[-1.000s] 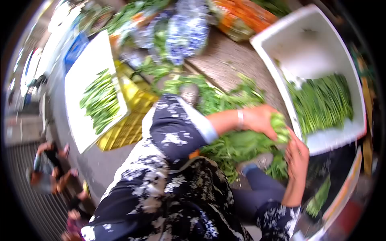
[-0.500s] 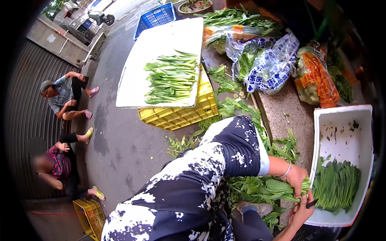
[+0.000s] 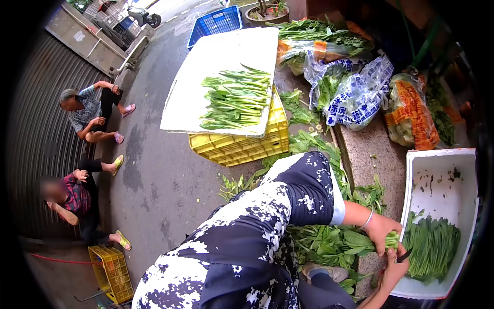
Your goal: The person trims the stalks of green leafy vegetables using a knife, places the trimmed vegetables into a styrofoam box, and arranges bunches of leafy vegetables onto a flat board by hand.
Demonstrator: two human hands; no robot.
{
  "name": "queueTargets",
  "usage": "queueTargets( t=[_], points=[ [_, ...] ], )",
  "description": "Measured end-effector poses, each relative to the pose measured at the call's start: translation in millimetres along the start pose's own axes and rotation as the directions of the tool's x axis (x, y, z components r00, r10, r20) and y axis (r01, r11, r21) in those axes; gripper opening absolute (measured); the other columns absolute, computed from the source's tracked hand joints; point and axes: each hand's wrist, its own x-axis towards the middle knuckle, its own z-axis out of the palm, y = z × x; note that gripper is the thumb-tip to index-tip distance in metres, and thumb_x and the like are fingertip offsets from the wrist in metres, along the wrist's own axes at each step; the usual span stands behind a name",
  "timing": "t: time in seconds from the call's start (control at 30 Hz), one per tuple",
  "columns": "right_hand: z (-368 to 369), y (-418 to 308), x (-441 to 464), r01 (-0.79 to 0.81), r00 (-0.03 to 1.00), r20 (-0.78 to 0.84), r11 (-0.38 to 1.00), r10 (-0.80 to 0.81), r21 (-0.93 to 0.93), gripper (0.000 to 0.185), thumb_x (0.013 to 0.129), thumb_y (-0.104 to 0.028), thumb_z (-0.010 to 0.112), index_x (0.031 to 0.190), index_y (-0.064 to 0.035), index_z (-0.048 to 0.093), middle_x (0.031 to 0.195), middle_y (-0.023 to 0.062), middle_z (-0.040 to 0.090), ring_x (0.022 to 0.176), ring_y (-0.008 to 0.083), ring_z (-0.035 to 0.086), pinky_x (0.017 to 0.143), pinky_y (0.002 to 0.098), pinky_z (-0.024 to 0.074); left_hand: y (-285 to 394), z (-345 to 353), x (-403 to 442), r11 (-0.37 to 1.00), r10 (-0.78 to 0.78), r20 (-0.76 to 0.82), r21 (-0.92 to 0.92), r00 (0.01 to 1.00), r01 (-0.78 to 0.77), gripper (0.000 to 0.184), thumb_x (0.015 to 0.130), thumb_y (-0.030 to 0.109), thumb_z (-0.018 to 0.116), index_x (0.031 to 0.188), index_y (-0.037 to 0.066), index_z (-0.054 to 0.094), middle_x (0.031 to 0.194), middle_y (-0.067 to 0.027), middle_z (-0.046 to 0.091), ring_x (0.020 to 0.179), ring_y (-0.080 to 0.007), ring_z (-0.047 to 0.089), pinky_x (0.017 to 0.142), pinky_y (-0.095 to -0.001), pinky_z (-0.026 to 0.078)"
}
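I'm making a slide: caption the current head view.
Left hand grips leafy greens while the right hand holds a small dark blade, beside a white box holding more greens.

Print on the bags, none I can read for sure.
From where I'm standing: clear plastic bag [image 3: 360, 103] has big blue characters, look Chinese, folds break them up, can't make out a word. Orange-printed bag [image 3: 414, 116] beside it carries character-like marks on the orange, too blurred to read. Orange-marked wrap [image 3: 321, 50] behind: same, illegible. Pale patch [image 3: 78, 36] across the road might be a label, too small to tell.
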Motion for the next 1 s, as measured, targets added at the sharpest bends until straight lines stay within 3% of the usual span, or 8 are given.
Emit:
queueTargets(
  t=[0.17,0.23,0.43,0.53,0.63,0.73,0.83,1.0],
  points=[
    [11.3,-3.6,3.5,0.160,0.987,0.017,0.987,-0.160,0.008,0.049,0.072,-0.018,0.075,0.109,0.0070,0.054,0.084,0.0034,0.058,0.069,0.0070,0.051,0.059,0.0179,0.0387,9.8,-6.6,-8.5,0.993,-0.014,-0.060,0.118,0.998,0.021,0.063,0.049,0.024,0.081,0.099,0.000,0.050,0.092,-0.0148,0.060,0.088,-0.0268,0.058,0.075,-0.0336,0.047],
    [10.5,10.9,13.1,0.280,0.960,0.029,0.960,-0.280,-0.020,0.050,0.072,-0.020,0.074,0.112,0.0038,0.054,0.089,0.0057,0.060,0.052,0.0043,0.045,0.045,0.0176,0.0351,16.4,-12.5,-12.4,0.977,0.038,-0.054,0.210,0.998,-0.026,0.049,0.051,0.022,0.077,0.090,0.001,0.057,0.085,-0.0134,0.062,0.082,-0.0246,0.060,0.073,-0.0329,0.048],
    [22.0,-3.2,30.7,0.167,0.980,-0.139,0.973,-0.146,0.157,0.053,0.081,-0.027,0.065,0.123,0.0001,0.046,0.091,0.0067,0.060,0.046,0.0009,0.041,0.034,0.0148,0.0240,64.2,-78.5,-43.0,0.971,0.093,-0.410,0.239,0.907,0.009,0.030,0.057,0.018,0.070,0.080,0.005,0.057,0.071,-0.0108,0.061,0.066,-0.0241,0.060,0.063,-0.0342,0.048],
    [22.0,12.5,45.2,0.198,0.973,-0.121,0.980,-0.196,-0.001,0.044,0.082,-0.026,0.064,0.116,-0.0002,0.053,0.084,0.0043,0.059,0.057,0.0046,0.048,0.045,0.0168,0.0357,99.6,-152.5,-84.7,0.677,0.225,-0.430,0.715,0.874,0.177,0.028,0.062,0.021,0.066,0.087,0.010,0.056,0.074,-0.0093,0.061,0.071,-0.0297,0.060,0.065,-0.0398,0.048],
    [22.0,19.0,51.7,0.234,0.964,-0.103,0.965,-0.246,-0.116,0.036,0.082,-0.021,0.065,0.109,0.0007,0.058,0.075,0.0006,0.055,0.061,0.0074,0.050,0.060,0.0211,0.0430,112.8,-224.8,-144.9,0.245,0.136,-0.431,0.887,0.892,0.391,0.024,0.066,0.014,0.063,0.089,0.013,0.055,0.076,-0.0021,0.059,0.075,-0.0195,0.061,0.075,-0.0433,0.044],
    [24.4,28.1,52.3,0.210,0.975,-0.052,0.969,-0.218,-0.134,0.033,0.081,-0.017,0.065,0.108,0.0017,0.058,0.074,0.0003,0.055,0.062,0.0066,0.050,0.059,0.0206,0.0433,108.6,-293.2,-215.8,-0.053,-0.102,-0.605,0.796,0.789,0.603,0.032,0.073,0.011,0.060,0.103,0.015,0.052,0.088,-0.0042,0.061,0.088,-0.0206,0.060,0.087,-0.0498,0.039],
    [30.7,39.5,53.4,0.152,0.985,-0.050,0.971,-0.164,-0.184,0.030,0.081,-0.013,0.065,0.106,0.0030,0.059,0.074,0.0009,0.056,0.061,0.0063,0.050,0.055,0.0201,0.0434,82.2,-348.7,-284.1,-0.238,-0.052,-0.782,0.613,0.621,0.753,0.031,0.074,0.014,0.060,0.103,0.016,0.052,0.090,-0.0066,0.061,0.090,-0.0249,0.060,0.084,-0.0519,0.039],
    [34.8,72.9,63.9,-0.001,0.999,-0.037,0.975,-0.008,-0.223,0.029,0.080,-0.011,0.065,0.104,0.0045,0.059,0.077,0.0046,0.060,0.059,0.0066,0.050,0.049,0.0195,0.0427,46.5,-377.3,-328.6,-0.218,-0.143,-0.878,0.478,0.457,0.850,0.035,0.074,0.034,0.064,0.101,0.016,0.053,0.094,-0.0069,0.060,0.097,-0.0243,0.056,0.084,-0.0492,0.038]
  ],
)
